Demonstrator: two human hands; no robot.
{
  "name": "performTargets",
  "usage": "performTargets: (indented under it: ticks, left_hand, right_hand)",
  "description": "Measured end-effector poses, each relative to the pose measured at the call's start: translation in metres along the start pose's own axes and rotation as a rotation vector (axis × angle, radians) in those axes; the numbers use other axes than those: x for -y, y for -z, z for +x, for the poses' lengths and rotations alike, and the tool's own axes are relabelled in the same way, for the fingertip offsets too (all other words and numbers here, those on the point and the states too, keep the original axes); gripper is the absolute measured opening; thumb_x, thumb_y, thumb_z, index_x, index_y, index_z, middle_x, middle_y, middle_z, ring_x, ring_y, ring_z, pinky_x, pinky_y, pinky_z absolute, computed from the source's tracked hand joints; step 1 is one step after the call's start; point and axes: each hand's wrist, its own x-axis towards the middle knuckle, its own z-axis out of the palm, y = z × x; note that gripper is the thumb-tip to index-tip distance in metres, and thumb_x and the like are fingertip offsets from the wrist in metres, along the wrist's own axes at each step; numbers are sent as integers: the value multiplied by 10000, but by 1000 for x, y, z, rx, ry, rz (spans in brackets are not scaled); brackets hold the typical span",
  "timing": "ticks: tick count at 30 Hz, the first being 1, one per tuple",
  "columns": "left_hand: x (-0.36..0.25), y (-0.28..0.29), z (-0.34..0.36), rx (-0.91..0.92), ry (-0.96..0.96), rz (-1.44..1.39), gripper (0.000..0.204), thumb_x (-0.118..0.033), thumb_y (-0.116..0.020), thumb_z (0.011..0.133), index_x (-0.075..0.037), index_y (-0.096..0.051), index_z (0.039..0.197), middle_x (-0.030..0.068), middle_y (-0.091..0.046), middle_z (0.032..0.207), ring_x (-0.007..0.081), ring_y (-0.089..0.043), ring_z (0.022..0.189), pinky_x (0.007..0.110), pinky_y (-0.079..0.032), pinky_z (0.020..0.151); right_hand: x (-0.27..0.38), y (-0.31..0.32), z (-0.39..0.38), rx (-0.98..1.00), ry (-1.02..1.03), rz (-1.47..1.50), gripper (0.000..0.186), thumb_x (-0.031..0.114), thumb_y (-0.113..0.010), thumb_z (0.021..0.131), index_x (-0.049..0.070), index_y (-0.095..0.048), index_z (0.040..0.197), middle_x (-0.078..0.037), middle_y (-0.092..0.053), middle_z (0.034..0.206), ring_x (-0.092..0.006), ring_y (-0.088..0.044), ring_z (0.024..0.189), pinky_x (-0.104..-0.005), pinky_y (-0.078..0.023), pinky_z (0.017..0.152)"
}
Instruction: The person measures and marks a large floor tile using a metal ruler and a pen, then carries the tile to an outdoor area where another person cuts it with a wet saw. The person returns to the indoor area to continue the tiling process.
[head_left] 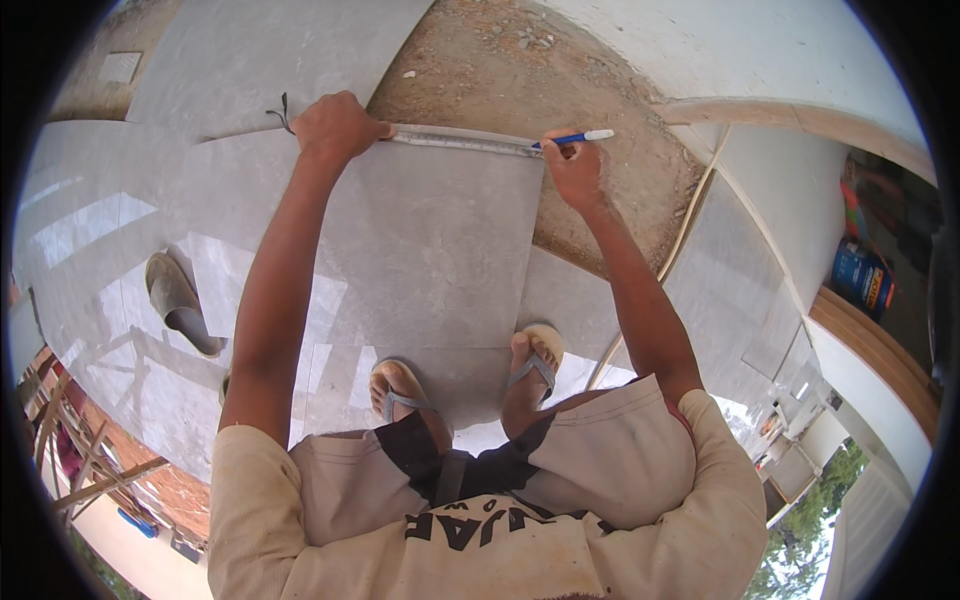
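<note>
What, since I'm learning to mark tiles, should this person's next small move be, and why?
Probably a short mark on the grey tile beside the measuring tape: the tape lies along the tile's far edge, the left hand is at one end, and the right hand holds the blue pen pointing toward the other.

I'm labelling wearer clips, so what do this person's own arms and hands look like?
The left hand and right hand are ungloved, with no watch visible on either wrist. Both forearms are bare. The left sleeve and right sleeve are short, loose and plain beige, matching the shirt, which has dark lettering across its front.
</note>
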Motion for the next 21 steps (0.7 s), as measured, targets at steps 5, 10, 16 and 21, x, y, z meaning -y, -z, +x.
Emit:
performTargets:
  ticks: [5, 10, 16, 21]
  left_hand:
    - [1, -2, 2, 17, 7, -14, 541, -545, -794, 676, -45, -737, 874, 115, -713, 823, 232, -685, 757, 360, -522, 636]
    - [1, 0, -1, -18, -9, -3, 540, -544, -795, 676, -47, -738, 881, 115, -715, 829, 233, -687, 761, 359, -523, 640]
    - [-1, 3, 0, 47, 26, -14, 507, -511, -801, 675, -84, -739, 940, 91, -725, 901, 251, -697, 841, 372, -509, 680]
    - [0, 3, -1, 36, 22, -25, 496, -496, -800, 672, -87, -739, 946, 86, -724, 921, 257, -690, 862, 383, -496, 692]
  right_hand:
    - [0, -9, 2, 35, -25, 14, 176, 199, -675, 827, 66, -700, 941, -124, -699, 848, -248, -679, 816, -359, -514, 750]
    - [11, -14, 0, 49, 2, -29, 184, 229, -663, 837, 91, -704, 951, -125, -699, 880, -266, -670, 830, -364, -510, 762]
    - [10, -28, 4, 95, 7, -33, 208, 254, -652, 843, 99, -704, 970, -122, -686, 856, -272, -652, 803, -373, -504, 750]
    - [40, -28, 1, 134, 36, -97, 238, 277, -638, 852, 91, -702, 986, -129, -682, 857, -267, -648, 809, -380, -502, 754]
